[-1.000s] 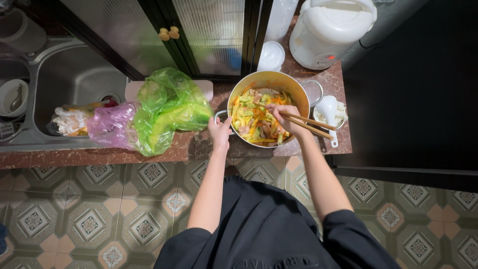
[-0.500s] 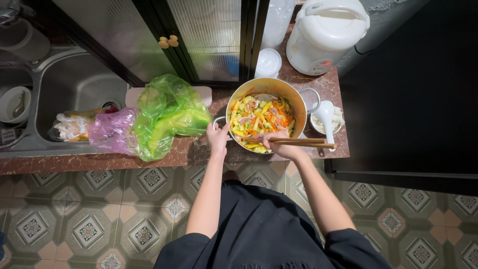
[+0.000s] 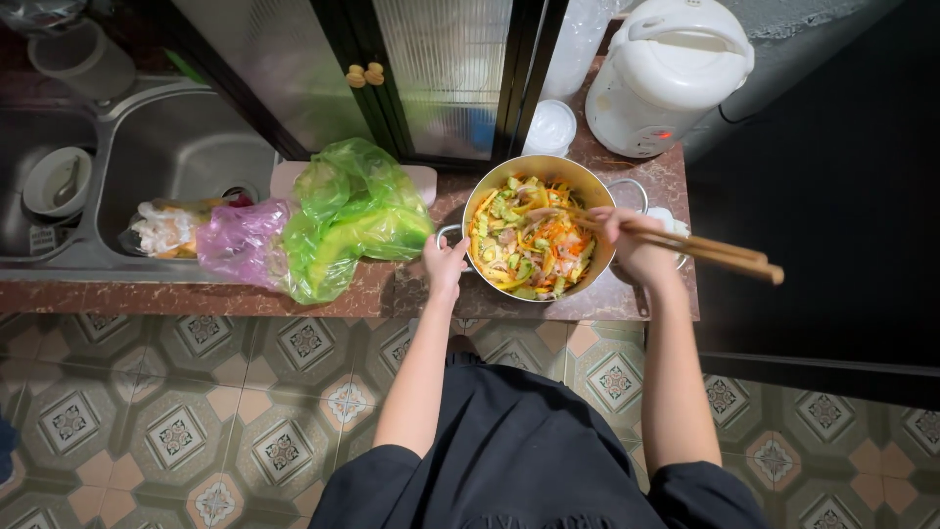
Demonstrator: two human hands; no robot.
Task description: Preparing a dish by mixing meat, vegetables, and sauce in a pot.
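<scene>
While the left hand [image 3: 446,266] pinches the near-side loop handle of the round steel pot [image 3: 480,206], its grip shut on that handle, the right hand [image 3: 636,245] is closed around a pair of long wooden chopsticks [image 3: 705,250], tips down in the mixed veg & meat strips [image 3: 524,240] (yellow, orange, green, some pale pieces). Pot sits on the reddish speckled stone surface [image 3: 392,289], near its front edge, just right of a crumpled green plastic bag [image 3: 357,220] and a pink plastic bag [image 3: 240,240]. White electric rice cooker [image 3: 666,73] stands behind the pot, w/ a white lidded tub [image 3: 550,127] beside it. Steel sink [image 3: 176,162] lies well to the left.

Risks, as I judge them: pot is full almost to the rim, so a hard stir could flick food over onto the surface or the tiled floor [image 3: 176,431]; if the metal is hot, bare fingers on the handle may let go and the pot could skid toward the edge. The green bag touching the pot side could soften w/ heat.

Vs. half a sec ago: chopsticks then lay flatter across the pot's near rim, right hand lower; now the hand sits at the right rim, sticks angled out to the right. Left hand unchanged on the handle.
</scene>
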